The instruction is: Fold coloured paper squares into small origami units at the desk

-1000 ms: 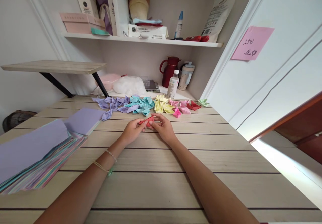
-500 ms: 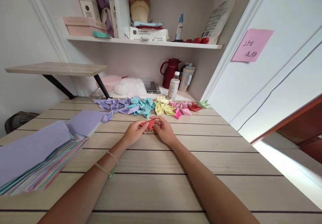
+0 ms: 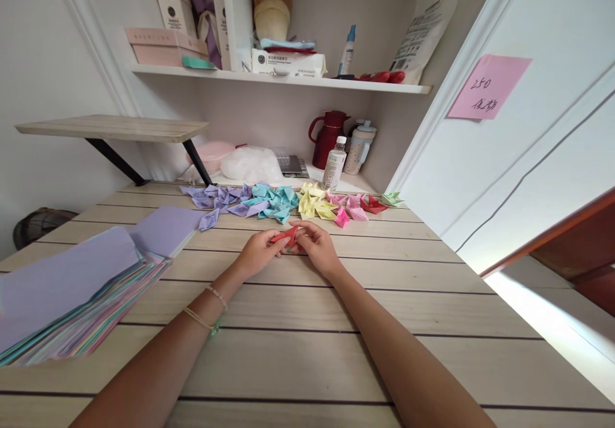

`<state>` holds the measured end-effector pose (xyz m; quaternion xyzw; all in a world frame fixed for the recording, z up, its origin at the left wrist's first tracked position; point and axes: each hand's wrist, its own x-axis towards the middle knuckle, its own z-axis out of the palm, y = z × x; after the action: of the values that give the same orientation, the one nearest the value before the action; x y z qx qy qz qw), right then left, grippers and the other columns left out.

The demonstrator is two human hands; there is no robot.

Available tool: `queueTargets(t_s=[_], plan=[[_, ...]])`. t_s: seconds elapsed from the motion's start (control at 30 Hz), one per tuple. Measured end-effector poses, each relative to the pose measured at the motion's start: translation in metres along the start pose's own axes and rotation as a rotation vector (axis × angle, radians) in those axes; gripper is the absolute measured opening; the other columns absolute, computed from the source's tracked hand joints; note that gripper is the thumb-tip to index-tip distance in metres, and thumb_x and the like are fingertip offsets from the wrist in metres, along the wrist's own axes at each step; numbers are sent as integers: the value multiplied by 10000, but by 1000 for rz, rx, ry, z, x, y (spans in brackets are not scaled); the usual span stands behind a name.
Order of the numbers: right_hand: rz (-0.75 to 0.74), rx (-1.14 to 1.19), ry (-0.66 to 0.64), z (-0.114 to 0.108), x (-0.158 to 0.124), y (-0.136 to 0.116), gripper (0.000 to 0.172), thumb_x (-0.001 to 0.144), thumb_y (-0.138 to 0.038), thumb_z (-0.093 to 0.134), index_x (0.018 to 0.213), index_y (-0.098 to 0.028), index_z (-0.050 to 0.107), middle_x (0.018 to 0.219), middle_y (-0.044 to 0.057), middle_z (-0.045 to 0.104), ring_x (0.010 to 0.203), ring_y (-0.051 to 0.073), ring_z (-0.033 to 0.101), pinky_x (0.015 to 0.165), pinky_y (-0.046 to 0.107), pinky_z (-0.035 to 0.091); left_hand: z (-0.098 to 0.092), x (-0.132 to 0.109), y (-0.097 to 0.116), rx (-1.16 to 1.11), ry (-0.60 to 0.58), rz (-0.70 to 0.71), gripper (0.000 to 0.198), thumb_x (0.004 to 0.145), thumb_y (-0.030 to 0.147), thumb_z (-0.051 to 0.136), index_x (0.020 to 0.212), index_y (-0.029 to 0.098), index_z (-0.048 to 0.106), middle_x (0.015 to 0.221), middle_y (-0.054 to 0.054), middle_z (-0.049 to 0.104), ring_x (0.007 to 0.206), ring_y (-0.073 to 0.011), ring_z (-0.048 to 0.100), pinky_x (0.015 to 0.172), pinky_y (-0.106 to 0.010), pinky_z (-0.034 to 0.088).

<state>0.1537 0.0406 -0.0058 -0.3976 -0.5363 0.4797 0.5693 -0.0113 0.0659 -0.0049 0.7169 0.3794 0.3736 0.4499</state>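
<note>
A small piece of folded red paper (image 3: 285, 236) is held between my two hands, just above the middle of the table. My left hand (image 3: 259, 251) pinches its left side, thumb on top. On its right side, the fingers of my right hand (image 3: 316, 246) close around the edge and partly hide it. Beyond my hands lies a row of folded paper pieces: purple ones (image 3: 218, 198), blue ones (image 3: 276, 202), yellow ones (image 3: 314, 202), pink ones (image 3: 354, 206), a red one (image 3: 373, 205) and a green one (image 3: 393, 198).
Stacked coloured paper sheets (image 3: 67, 280) lie at the left, under a small raised shelf (image 3: 115, 128). Behind the paper row stand a plastic bottle (image 3: 334, 165), a dark red jug (image 3: 329, 138) and a light tumbler (image 3: 360, 149). A pink note (image 3: 490, 86) sticks to the right wall.
The red paper has turned slightly, and the fingers of my right hand have shifted at its right edge. The view has moved a little; both hands stay in place.
</note>
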Motion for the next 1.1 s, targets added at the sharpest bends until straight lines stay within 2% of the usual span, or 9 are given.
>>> queueTargets(t_s=[0.1, 0.23, 0.37, 0.63, 0.93, 1.1], plan=[[2, 23, -12, 0, -1, -4, 345, 688, -315, 603, 1011, -197, 633, 718, -11, 625, 593, 150, 633, 600, 298, 538, -1, -1, 2, 12, -1, 4, 276, 750, 426, 603, 747, 151, 626, 667, -21, 639, 580, -135, 586, 560, -246, 462], [34, 25, 3, 1, -2, -5, 261, 731, -416, 596, 862, -194, 639, 667, 2, 643, 574, 166, 631, 581, 308, 538, -1, -1, 6, -12, 22, 0, 239, 729, 382, 637, 775, 148, 630, 699, -24, 654, 586, -134, 593, 573, -252, 465], [59, 45, 25, 2, -1, -2, 306, 691, -481, 669, 755, -187, 613, 648, 14, 653, 604, 185, 646, 628, 335, 551, -1, -1, 5, -83, 64, -9, 268, 685, 351, 692, 841, 139, 638, 778, -52, 687, 645, -153, 623, 622, -279, 491], [25, 46, 51, 2, 2, 2, 367, 667, -519, 684, 818, -189, 629, 784, 51, 698, 749, 214, 673, 773, 384, 546, -1, 1, 2, -189, 115, -34, 354, 685, 406, 695, 913, 140, 645, 792, -64, 696, 647, -156, 641, 651, -308, 525], [43, -8, -21, 3, 2, 6, 356, 697, -494, 662, 894, -197, 652, 858, 53, 712, 854, 223, 666, 806, 378, 528, -2, 1, 4, -150, 171, -15, 353, 711, 435, 658, 910, 145, 630, 818, -64, 686, 659, -169, 654, 633, -299, 525], [27, -38, -6, 2, 3, 8, 340, 740, -474, 620, 930, -193, 648, 864, 50, 709, 828, 212, 672, 777, 364, 538, -1, -1, 8, -53, 126, 15, 313, 747, 392, 619, 953, 157, 632, 840, -66, 691, 703, -178, 656, 654, -300, 526]])
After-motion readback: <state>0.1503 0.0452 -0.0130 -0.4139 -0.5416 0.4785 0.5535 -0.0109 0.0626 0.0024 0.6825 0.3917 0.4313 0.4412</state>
